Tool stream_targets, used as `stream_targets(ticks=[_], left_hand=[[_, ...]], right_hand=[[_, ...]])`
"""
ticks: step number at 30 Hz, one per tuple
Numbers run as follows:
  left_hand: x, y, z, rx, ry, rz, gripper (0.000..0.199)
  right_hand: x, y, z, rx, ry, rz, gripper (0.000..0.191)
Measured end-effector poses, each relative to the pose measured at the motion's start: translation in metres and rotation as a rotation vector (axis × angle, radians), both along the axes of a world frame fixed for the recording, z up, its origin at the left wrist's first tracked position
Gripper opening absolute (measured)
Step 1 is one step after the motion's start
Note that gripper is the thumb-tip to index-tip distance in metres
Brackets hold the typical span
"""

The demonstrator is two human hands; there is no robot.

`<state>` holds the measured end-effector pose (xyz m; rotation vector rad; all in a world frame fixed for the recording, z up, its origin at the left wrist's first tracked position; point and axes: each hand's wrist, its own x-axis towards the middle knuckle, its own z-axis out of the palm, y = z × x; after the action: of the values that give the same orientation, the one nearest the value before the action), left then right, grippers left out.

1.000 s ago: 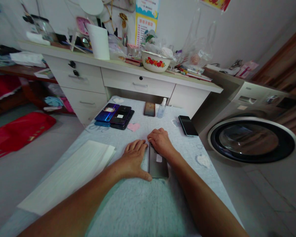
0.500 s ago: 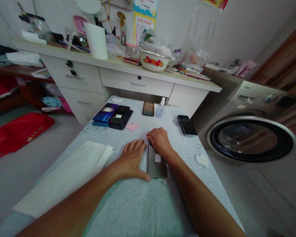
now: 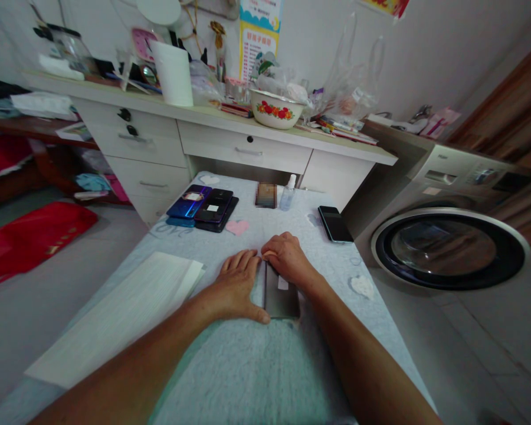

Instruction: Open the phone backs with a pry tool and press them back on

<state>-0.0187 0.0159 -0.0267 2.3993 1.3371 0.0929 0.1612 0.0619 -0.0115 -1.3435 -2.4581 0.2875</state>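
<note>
A grey phone (image 3: 282, 301) lies flat in front of me, with a small white label on its upward face. My left hand (image 3: 239, 288) rests open on the cloth along the phone's left side, its fingers stretched forward and its thumb at the near left corner. Over the phone's far end is my right hand (image 3: 287, 255), its fingers bent and pressed together at the far left corner. Whatever those fingers may pinch is hidden or too small to name. The far edge of the phone is covered by this hand.
Several stacked phones (image 3: 213, 208) lie far left. A brown-screened phone (image 3: 266, 195) and a clear spray bottle (image 3: 287, 196) stand at the back. Another dark phone (image 3: 335, 224) is at right. Folded white paper (image 3: 119, 316) lies left. Drawers (image 3: 248, 144) and a washing machine (image 3: 446, 206) border the table.
My right hand has slid a little toward me over the phone's far left part, covering part of the label. My left hand has stayed in place.
</note>
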Motion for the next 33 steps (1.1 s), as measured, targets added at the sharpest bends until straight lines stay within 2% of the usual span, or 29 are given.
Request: stream_targets(ticks=[11, 16, 22, 28, 33], left_hand=[[0.0, 0.001, -0.002, -0.018, -0.007, 0.011, 0.135], [0.0, 0.001, -0.002, -0.017, 0.015, 0.008, 0.134], [0.0, 0.001, -0.001, -0.021, 0.0, 0.002, 0.134], [0.0, 0.001, 0.0, -0.001, -0.029, -0.005, 0.13], [-0.001, 0.001, -0.003, 0.006, 0.001, -0.003, 0.131]], right_hand=[[0.013, -0.011, 0.013, -0.151, 0.11, 0.189, 0.011], [0.014, -0.011, 0.009, -0.12, 0.105, 0.227, 0.01], [0.006, -0.008, 0.0, -0.006, 0.047, 0.068, 0.01], [0.004, -0.003, -0.007, 0.056, 0.007, -0.044, 0.021], [0.005, 0.002, -0.008, 0.075, -0.008, -0.167, 0.017]])
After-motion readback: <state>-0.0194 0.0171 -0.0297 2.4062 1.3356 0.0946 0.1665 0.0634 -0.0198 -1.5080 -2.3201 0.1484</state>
